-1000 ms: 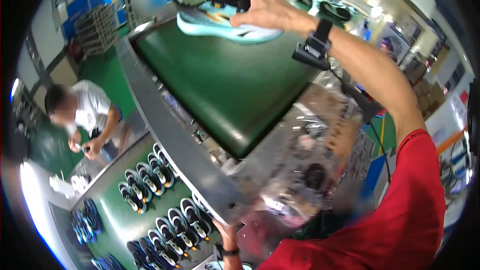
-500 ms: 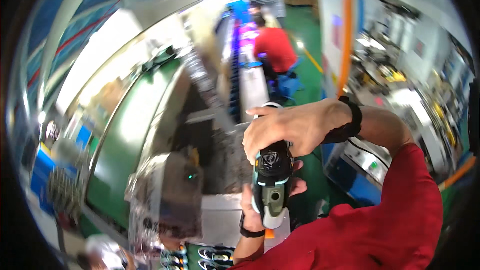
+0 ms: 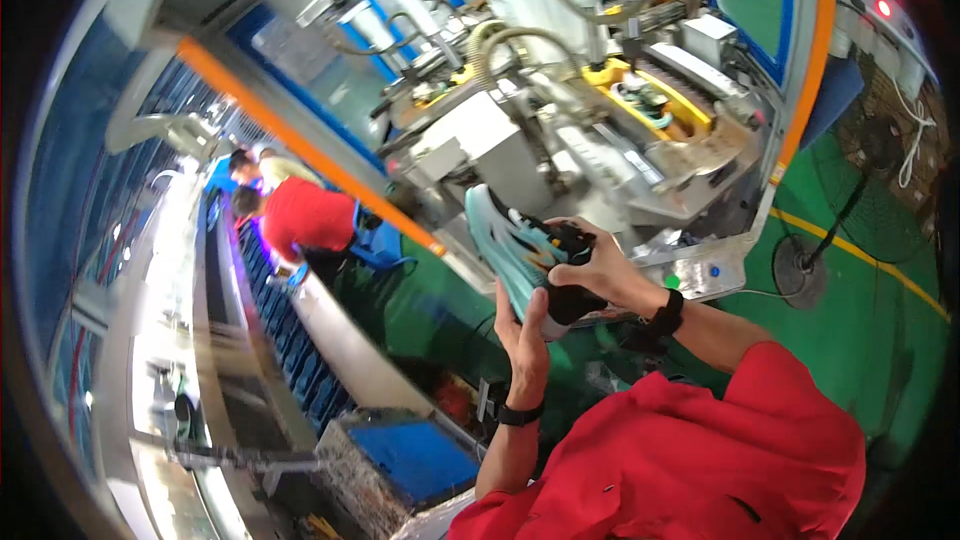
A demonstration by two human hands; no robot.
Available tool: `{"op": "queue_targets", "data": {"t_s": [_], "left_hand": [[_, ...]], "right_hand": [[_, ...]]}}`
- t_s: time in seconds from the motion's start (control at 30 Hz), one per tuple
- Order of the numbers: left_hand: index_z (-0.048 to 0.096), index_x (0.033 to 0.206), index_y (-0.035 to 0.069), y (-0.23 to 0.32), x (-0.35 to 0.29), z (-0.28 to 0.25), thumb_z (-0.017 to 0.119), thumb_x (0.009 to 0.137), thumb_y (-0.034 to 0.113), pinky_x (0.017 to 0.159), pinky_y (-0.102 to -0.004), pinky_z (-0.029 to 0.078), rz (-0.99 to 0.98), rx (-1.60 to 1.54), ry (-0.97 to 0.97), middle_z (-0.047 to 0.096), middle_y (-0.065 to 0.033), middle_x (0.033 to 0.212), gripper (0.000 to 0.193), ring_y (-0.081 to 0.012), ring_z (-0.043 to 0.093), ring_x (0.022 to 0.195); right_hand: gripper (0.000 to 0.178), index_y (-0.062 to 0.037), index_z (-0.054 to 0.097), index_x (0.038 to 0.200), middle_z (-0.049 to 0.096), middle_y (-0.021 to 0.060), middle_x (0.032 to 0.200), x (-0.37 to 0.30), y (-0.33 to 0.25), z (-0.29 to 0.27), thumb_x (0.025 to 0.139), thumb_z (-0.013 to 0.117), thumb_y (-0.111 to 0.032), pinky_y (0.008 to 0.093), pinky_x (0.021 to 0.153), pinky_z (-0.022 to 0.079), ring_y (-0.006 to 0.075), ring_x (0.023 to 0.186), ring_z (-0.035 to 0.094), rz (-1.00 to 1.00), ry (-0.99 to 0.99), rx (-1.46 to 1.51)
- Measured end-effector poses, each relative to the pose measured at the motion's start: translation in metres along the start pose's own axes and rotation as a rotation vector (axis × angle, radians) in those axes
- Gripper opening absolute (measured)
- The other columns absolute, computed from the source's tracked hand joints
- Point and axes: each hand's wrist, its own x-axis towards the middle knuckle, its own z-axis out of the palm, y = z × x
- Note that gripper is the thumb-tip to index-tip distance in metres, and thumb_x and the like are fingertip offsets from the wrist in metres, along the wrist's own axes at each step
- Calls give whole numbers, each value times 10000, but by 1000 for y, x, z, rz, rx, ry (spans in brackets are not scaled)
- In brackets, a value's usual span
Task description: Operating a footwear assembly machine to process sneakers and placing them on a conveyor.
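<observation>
A sneaker [image 3: 520, 252] in turquoise, white and black is raised in front of me, tilted with its toe up and away to the left. My left hand [image 3: 524, 332] is closed on the sole side at its lower part, the thumb lying along the shoe. My right hand [image 3: 612, 270] grips the black collar at the heel end. Just beyond the shoe stands a machine [image 3: 640, 205] with hoses and metal parts. A yellow holder [image 3: 705, 118] on it carries a similar shoe [image 3: 640, 98].
A long conveyor line [image 3: 335, 325] runs away on the left, with a person in red [image 3: 305, 220] seated beside it. A blue-topped block [image 3: 420, 455] stands near me. Orange posts [image 3: 300, 150] frame the machine. A floor fan [image 3: 800, 270] stands at right.
My view has swung right, from the conveyor to the machine. The sneaker has turned so its side shows, and my right hand has moved from atop it to the heel end.
</observation>
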Motion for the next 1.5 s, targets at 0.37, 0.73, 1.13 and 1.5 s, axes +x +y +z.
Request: {"op": "queue_targets", "data": {"t_s": [0.37,0.73,1.13,1.5], "left_hand": [[453,1309,-117,-172,247,156,641,898,427,868,-341,486,-108,386,-168,638,-201,1145,707,-256,634,1020],[404,1262,-93,-276,408,230,659,763,167,917,-488,478,-241,1051,50,580,-316,1155,618,-446,588,1063],[597,1137,-24,-125,269,90,668,841,28,740,-356,565,-760,-244,-130,673,-100,999,310,-203,676,853],[542,1223,-62,6,71,-53,642,824,13,859,-320,523,-456,-136,539,638,-99,1099,418,-181,643,967]], "right_hand": [[565,-37,592,1204,625,53,1081,23,28,-242,676,768,-133,278,913,446,134,974,580,-32,602,-168],[552,18,544,1258,609,73,1101,25,11,-297,725,665,-58,278,895,461,149,957,584,137,964,-474],[542,60,619,1035,678,211,943,322,35,-307,625,744,-271,381,790,522,322,863,666,408,382,-1131],[420,46,508,1121,673,273,912,385,222,-194,770,594,-168,488,761,545,391,886,679,281,413,-1310]]}}
